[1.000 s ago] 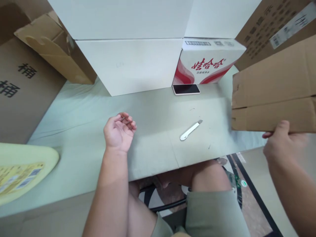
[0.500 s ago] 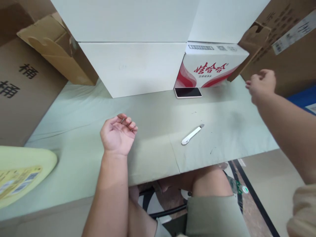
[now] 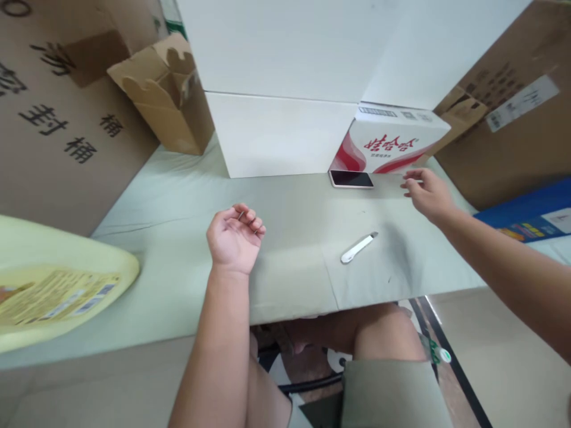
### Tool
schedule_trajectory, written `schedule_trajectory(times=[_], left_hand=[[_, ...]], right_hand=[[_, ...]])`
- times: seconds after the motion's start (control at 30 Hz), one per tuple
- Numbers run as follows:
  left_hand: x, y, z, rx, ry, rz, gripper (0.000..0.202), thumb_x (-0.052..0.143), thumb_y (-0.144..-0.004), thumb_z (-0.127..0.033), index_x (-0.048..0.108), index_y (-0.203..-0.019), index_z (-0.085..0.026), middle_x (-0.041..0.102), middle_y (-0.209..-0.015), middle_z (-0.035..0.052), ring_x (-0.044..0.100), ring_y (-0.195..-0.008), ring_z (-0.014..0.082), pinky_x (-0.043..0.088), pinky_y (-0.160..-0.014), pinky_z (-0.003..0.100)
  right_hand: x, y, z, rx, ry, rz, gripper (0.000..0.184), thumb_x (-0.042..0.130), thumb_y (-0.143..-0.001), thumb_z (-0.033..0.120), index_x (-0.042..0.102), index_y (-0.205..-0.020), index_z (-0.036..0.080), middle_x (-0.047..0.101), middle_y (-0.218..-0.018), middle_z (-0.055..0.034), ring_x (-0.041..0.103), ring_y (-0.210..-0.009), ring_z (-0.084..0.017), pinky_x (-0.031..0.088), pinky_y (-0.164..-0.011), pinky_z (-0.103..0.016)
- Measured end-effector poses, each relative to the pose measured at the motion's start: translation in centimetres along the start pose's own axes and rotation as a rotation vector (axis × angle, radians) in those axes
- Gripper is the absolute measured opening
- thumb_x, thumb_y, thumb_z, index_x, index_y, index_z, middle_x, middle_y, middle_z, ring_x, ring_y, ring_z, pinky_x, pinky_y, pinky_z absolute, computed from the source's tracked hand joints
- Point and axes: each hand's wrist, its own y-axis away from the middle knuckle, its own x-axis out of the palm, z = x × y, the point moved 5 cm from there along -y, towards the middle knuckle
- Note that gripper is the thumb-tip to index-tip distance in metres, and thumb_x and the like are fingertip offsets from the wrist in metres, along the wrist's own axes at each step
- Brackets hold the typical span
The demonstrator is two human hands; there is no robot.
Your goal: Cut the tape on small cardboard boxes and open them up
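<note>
My left hand point(image 3: 235, 238) is palm up over the left-middle of the table, its fingers curled. Thin, shiny slivers, like bits of a fine metal piece point(image 3: 241, 215), show between those fingers; their full shape is hidden. My right hand point(image 3: 426, 191) hovers above the right side, back of the hand up, with fingers bent and a little apart; I see nothing in it. A white utility knife point(image 3: 358, 248) lies between the hands, its blade tip pointing away to the right. Behind it a phone point(image 3: 351, 179), screen dark, rests against a white and red carton point(image 3: 392, 139).
Large white boxes point(image 3: 285, 137) stand at the back of the cloth-covered table point(image 3: 294, 261). Brown cartons flank both sides, including a small open one point(image 3: 172, 113). A yellow bottle point(image 3: 66, 285) lies at the left, and a blue box point(image 3: 530, 208) sits at the right.
My right hand has come inward to the left, toward the phone. My left hand keeps its curled pose. The camera view has shifted left.
</note>
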Motion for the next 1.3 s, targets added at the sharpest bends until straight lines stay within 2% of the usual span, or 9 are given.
schedule_trajectory(times=[0.2, 0.43, 0.63, 0.73, 0.83, 0.93, 1.03, 1.23, 1.3], left_hand=[[-1.5, 0.5, -1.8, 0.031, 0.099, -0.007, 0.009, 0.060, -0.074, -0.028, 0.058, -0.073, -0.018, 0.048, -0.062, -0.0030, 0.048, -0.050, 0.0098, 0.043, -0.052, 0.022], [-2.0, 0.9, -2.1, -0.025, 0.261, -0.006, 0.010, 0.057, -0.075, -0.028, 0.058, -0.072, -0.018, 0.047, -0.064, -0.0021, 0.048, -0.051, 0.0089, 0.039, -0.055, 0.022], [-2.3, -0.2, -3.2, -0.010, 0.304, 0.010, 0.011, 0.059, -0.072, -0.029, 0.057, -0.072, -0.018, 0.048, -0.065, 0.0001, 0.047, -0.054, 0.0105, 0.036, -0.058, 0.025], [-2.7, -0.7, -3.4, -0.025, 0.315, -0.004, 0.012, 0.059, -0.070, -0.030, 0.057, -0.070, -0.018, 0.048, -0.065, 0.0007, 0.044, -0.055, 0.0114, 0.035, -0.060, 0.027], [-3.0, -1.0, -3.1, 0.010, 0.265, 0.004, 0.014, 0.061, -0.072, -0.033, 0.058, -0.071, -0.019, 0.046, -0.066, 0.0011, 0.044, -0.057, 0.0135, 0.035, -0.062, 0.029], [-4.6, -0.7, -4.1, 0.373, 0.024, -0.203, 0.019, 0.061, -0.081, -0.035, 0.057, -0.068, -0.022, 0.045, -0.069, 0.0021, 0.047, -0.067, 0.0174, 0.038, -0.069, 0.032], [-5.7, 1.5, -5.9, 0.844, -0.232, -0.478, 0.025, 0.051, -0.093, -0.036, 0.055, -0.071, -0.024, 0.047, -0.077, 0.0032, 0.048, -0.080, 0.0211, 0.041, -0.082, 0.034], [-6.1, 5.0, -8.5, 1.175, -0.319, -0.710, 0.007, 0.045, -0.091, -0.033, 0.048, -0.094, -0.028, 0.051, -0.108, 0.0039, 0.051, -0.117, 0.0245, 0.040, -0.103, 0.036], [-6.3, 5.1, -8.8, 1.153, -0.249, -0.702, 0.016, 0.051, -0.086, -0.030, 0.052, -0.102, -0.028, 0.054, -0.118, 0.0045, 0.049, -0.129, 0.0250, 0.039, -0.105, 0.036]], right_hand=[[10.7, 4.7, 13.9, -0.463, -0.086, 0.332, 0.022, 0.063, -0.089, 0.027, 0.070, -0.108, 0.021, 0.075, -0.106, -0.0102, 0.073, -0.094, -0.025, 0.058, -0.090, -0.044], [23.9, 10.5, 30.5, -0.882, -0.210, 0.633, 0.036, 0.041, -0.093, 0.015, 0.063, -0.121, 0.019, 0.075, -0.116, -0.0116, 0.074, -0.100, -0.022, 0.059, -0.094, -0.039], [33.2, 5.2, 40.8, -0.930, -0.155, 0.503, 0.039, 0.050, -0.087, 0.009, 0.064, -0.121, 0.021, 0.062, -0.140, -0.0118, 0.064, -0.127, -0.028, 0.050, -0.116, -0.052], [37.3, 0.8, 42.9, -0.783, -0.135, 0.489, 0.042, 0.057, -0.081, 0.007, 0.064, -0.121, 0.018, 0.046, -0.154, -0.0112, 0.056, -0.140, -0.036, 0.039, -0.123, -0.065], [39.8, -1.6, 43.3, -0.680, -0.175, 0.550, 0.040, 0.058, -0.079, 0.008, 0.066, -0.117, 0.012, 0.057, -0.138, -0.0126, 0.055, -0.142, -0.040, 0.036, -0.123, -0.069], [39.3, -0.6, 42.7, -0.710, -0.275, 0.561, 0.037, 0.052, -0.081, 0.011, 0.067, -0.114, 0.013, 0.069, -0.115, -0.0085, 0.064, -0.131, -0.036, 0.043, -0.119, -0.066], [35.0, 3.3, 40.8, -0.771, -0.287, 0.488, 0.035, 0.051, -0.081, 0.012, 0.069, -0.110, 0.015, 0.073, -0.112, -0.0095, 0.069, -0.121, -0.032, 0.048, -0.116, -0.058], [19.0, 11.8, 31.1, -0.732, -0.313, 0.480, 0.006, 0.059, -0.090, 0.026, 0.063, -0.089, 0.022, 0.068, -0.083, -0.0033, 0.060, -0.067, -0.017, 0.052, -0.068, -0.033], [13.6, 13.7, 25.9, -0.662, -0.347, 0.385, 0.020, 0.059, -0.095, 0.028, 0.053, -0.077, 0.023, 0.059, -0.071, -0.0003, 0.055, -0.065, -0.016, 0.045, -0.064, -0.031]])
